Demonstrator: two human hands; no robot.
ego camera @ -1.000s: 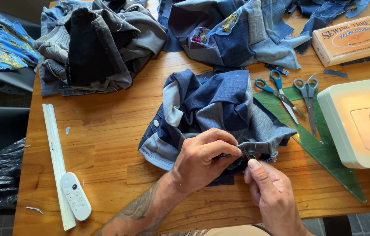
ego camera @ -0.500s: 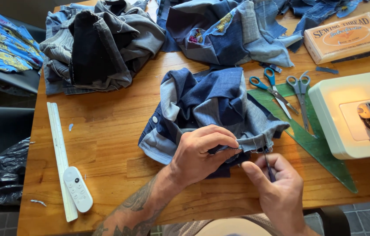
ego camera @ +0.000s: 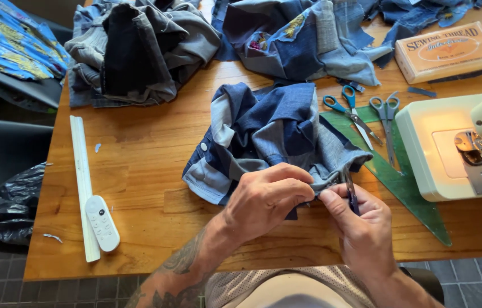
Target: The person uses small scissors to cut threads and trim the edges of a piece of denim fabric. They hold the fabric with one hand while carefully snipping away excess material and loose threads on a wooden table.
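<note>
A crumpled patchwork denim garment in dark and light blue lies on the wooden table. My left hand pinches its near edge with the fingers closed on the cloth. My right hand sits just to the right, thumb against the same edge, gripping a small dark slim tool whose tip points up into the fabric. The seam between my fingers is mostly hidden.
A white sewing machine with its lamp on stands at right. Blue-handled scissors and grey scissors lie on a green set square. A white ruler, a white remote, fabric piles and a thread box lie around.
The view has shifted slightly. My hands stay at the garment's near edge, the right hand has crept a little up and toward the left one.
</note>
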